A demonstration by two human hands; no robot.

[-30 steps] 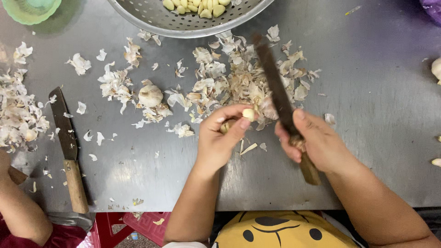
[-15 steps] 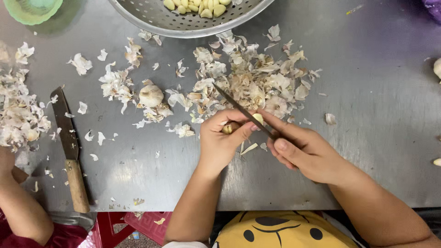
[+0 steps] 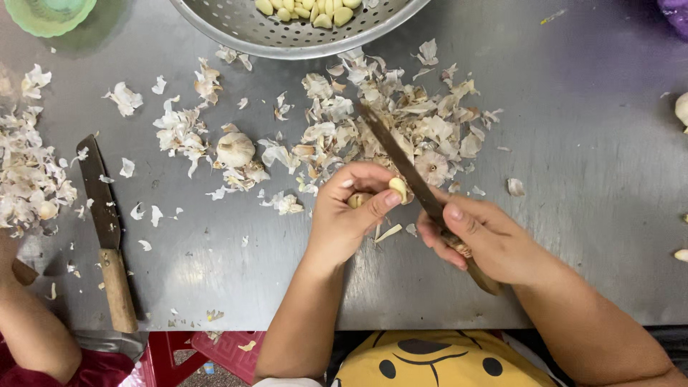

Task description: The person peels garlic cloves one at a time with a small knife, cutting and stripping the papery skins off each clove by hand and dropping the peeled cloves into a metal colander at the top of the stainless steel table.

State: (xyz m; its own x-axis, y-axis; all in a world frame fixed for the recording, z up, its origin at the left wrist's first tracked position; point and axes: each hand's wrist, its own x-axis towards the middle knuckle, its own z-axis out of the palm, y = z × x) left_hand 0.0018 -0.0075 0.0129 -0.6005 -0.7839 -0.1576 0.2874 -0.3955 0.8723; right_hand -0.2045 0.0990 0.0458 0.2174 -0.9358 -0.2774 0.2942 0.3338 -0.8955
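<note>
**Peeling a garlic clove over a steel desk**

Looking down from the head view, the left hand (image 3: 344,218) pinches a pale garlic clove (image 3: 398,188) between thumb and fingertips, holding it up off the desk (image 3: 573,143) so the blade can reach its skin. The right hand (image 3: 487,240) is wrapped closed around the wooden handle of a knife (image 3: 401,161), thumb resting along the top, probably to steady the cut. The thin dark blade runs from the hand toward 11 o'clock and lies right beside the clove, touching or nearly so.

Behind the hands, at 12 o'clock, lies a heap of papery garlic skins (image 3: 401,122), likely dropped where the peeling happens. Farther at 12 o'clock a perforated metal colander (image 3: 236,29) holds peeled cloves (image 3: 308,11), within reach of both hands. A whole garlic bulb (image 3: 235,149) sits among scraps at 10 o'clock.

At 9 o'clock a second knife (image 3: 104,229) with a wooden handle lies flat on the desk, unheld, beside another pile of skins (image 3: 29,186). Another person's arm (image 3: 29,330) shows at 8 o'clock. A green bowl (image 3: 46,11) stands at 11 o'clock.
</note>
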